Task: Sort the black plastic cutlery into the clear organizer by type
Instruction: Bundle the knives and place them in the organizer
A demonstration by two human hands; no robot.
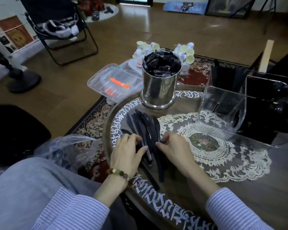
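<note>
Both hands lay on the cutlery [146,130], a black pile on the round desk [256,188]. The left hand [128,155] rested on the handles with fingers loosely bent; whether it gripped any piece could not be told. The right hand [175,148] touched the pile's right edge, fingertips curled against it. The organizer [221,112] stood well apart to the right on a lace doily [223,155], behind it a steel cup [160,85].
</note>
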